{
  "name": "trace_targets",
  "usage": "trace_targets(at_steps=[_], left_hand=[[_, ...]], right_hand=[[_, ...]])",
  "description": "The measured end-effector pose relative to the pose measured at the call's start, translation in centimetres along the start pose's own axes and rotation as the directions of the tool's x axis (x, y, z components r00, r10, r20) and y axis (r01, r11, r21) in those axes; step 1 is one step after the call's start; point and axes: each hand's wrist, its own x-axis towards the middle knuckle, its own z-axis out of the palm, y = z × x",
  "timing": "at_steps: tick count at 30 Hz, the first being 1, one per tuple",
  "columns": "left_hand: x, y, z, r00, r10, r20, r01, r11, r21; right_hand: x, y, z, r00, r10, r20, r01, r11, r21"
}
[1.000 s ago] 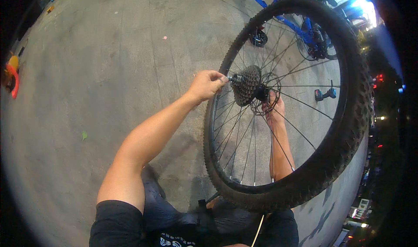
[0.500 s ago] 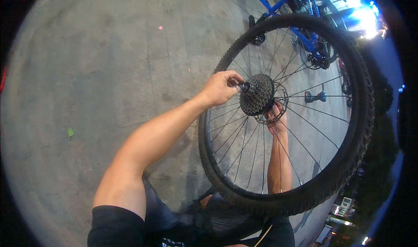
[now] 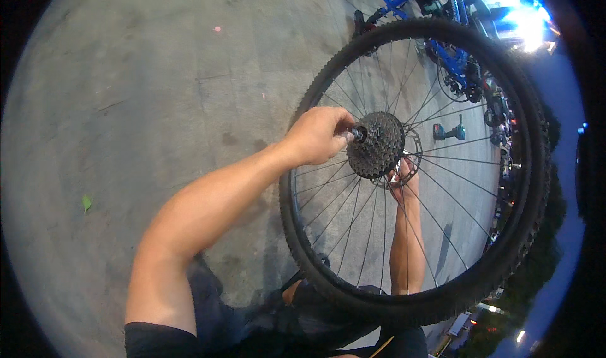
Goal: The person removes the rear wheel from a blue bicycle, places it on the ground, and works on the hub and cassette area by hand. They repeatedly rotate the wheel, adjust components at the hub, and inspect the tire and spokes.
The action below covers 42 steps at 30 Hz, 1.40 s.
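Note:
A bicycle wheel (image 3: 302,243) with a knobby black tyre stands tilted in front of me. Its stacked cassette (image 3: 377,149) faces left. My left hand (image 3: 322,134) pinches a small dark end piece (image 3: 360,133) on the axle at the cassette's centre, thumb and fingers closed round it. Behind the spokes, my right hand (image 3: 404,180) reaches up to the far side of the hub, beside the disc brake rotor (image 3: 413,148). Its fingers are curled there around something silvery, partly hidden by rotor, cassette and spokes.
A blue bicycle (image 3: 449,58) is beyond the wheel at the upper right. A cordless drill (image 3: 449,131) lies on the concrete floor (image 3: 158,74), seen through the spokes. At the far right there is a bright light (image 3: 533,29). A green leaf (image 3: 86,203) lies at the left.
The wheel shows slightly lower and its lower part further left as the view shifts. My left hand's fingers have turned a little at the axle end; both hands stay at the hub.

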Motion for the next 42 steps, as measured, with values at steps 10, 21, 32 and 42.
trace_targets(at_steps=[10, 21, 32, 42], left_hand=[[-1.2, -0.3, 0.7, 0.997, 0.023, -0.078, -0.029, 0.996, -0.084], [-1.2, -0.2, 1.1, 0.994, 0.060, -0.091, -0.072, 0.987, -0.144], [-1.6, -0.6, 1.2, 0.984, 0.101, -0.150, -0.125, 0.978, -0.165], [-1.6, -1.3, 2.2, 0.975, 0.129, -0.182, -0.160, 0.974, -0.163]], right_hand=[[-2.9, 1.1, 0.1, 0.967, 0.033, -0.253, -0.033, 0.999, 0.003], [-4.4, -2.3, 4.4, 0.891, 0.112, -0.439, -0.206, 0.963, -0.173], [-2.2, -2.4, 5.7, 0.964, 0.034, -0.265, -0.103, 0.963, -0.250], [-16.8, -13.5, 6.2, 0.957, -0.214, -0.197, 0.223, 0.975, 0.024]])
